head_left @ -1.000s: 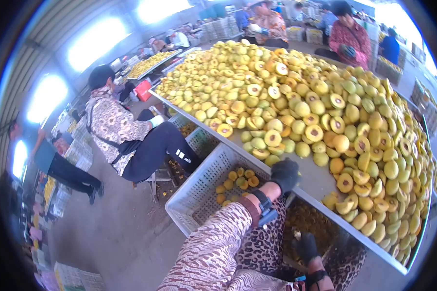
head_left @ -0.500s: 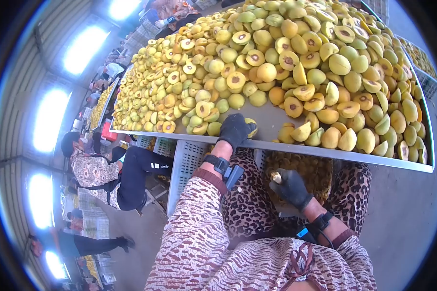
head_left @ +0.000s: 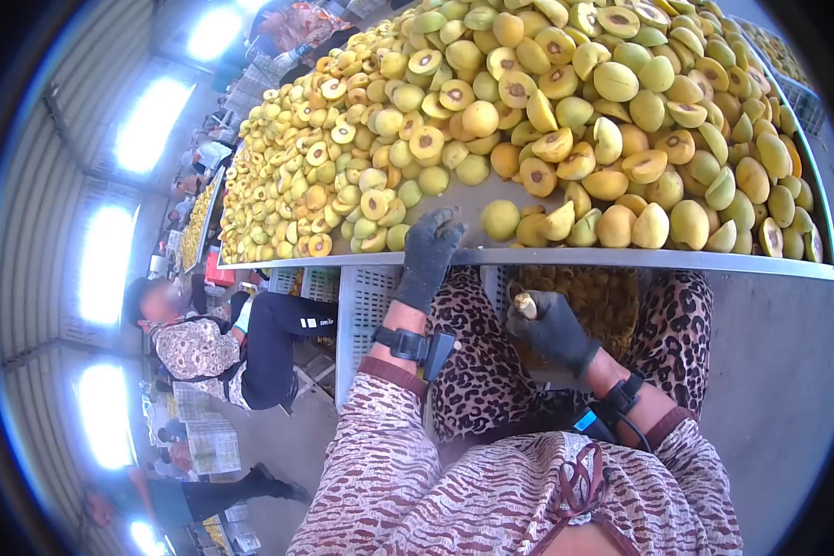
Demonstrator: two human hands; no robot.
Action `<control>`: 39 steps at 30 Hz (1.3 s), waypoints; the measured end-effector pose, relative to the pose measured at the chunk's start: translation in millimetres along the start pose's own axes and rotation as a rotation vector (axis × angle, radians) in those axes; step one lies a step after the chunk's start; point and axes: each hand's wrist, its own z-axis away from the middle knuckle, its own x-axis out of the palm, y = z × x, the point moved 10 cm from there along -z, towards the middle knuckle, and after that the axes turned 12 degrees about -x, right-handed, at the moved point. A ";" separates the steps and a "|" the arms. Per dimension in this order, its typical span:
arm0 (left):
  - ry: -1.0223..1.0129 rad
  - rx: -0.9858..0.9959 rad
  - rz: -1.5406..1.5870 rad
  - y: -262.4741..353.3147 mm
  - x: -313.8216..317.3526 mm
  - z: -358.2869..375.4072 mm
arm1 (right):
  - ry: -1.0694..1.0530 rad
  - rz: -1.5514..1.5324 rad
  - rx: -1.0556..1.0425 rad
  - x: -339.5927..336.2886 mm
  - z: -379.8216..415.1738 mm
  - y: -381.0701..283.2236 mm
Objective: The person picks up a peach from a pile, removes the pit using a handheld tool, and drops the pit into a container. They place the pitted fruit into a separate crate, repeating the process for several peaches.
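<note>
My left hand [head_left: 433,255], in a dark glove, is over the near metal edge of the fruit table [head_left: 473,197]. Its fingers are loosely bent, with no fruit visible in them. A yellow-green fruit piece [head_left: 500,220] sits on the bare metal just to its right, apart from the hand. Halved yellow fruits [head_left: 426,143] with brown centres are heaped beyond. Below the edge, my gloved right hand [head_left: 556,332] is closed round a short tool [head_left: 525,306]. Only the tool's pale, worn end shows clearly; the rest is hidden in the fist.
Between my knees is a container of fruit pieces [head_left: 588,301], under the table edge. A pale perforated crate [head_left: 366,310] stands left of my leg. On the left, a seated person [head_left: 199,347] works nearby. More crates [head_left: 211,435] and people are farther off.
The fruit piece that was at my left hand now lies on the metal to the right. My left hand has let go and drawn back left. The whole view has shifted slightly.
</note>
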 end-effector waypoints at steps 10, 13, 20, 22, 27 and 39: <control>-0.061 0.267 -0.583 10.3 83.4 -14.4 | 0.039 0.286 -0.179 -5.4 -3.7 -7.4; -0.103 0.099 -0.718 27.1 88.7 -19.0 | -0.022 0.208 -0.039 1.2 -5.1 14.6; 0.012 0.131 -0.460 31.3 68.2 -16.6 | -0.035 0.210 0.035 4.0 -0.1 23.9; 0.037 0.129 -0.329 24.3 57.6 -22.8 | -0.032 0.197 0.057 3.4 1.7 22.9; -0.008 -0.021 0.133 14.4 41.0 -26.6 | -0.059 0.208 0.123 3.0 4.3 32.3; -0.122 -0.087 0.972 6.1 24.1 -10.4 | -0.149 0.179 -0.096 23.0 -1.9 -41.3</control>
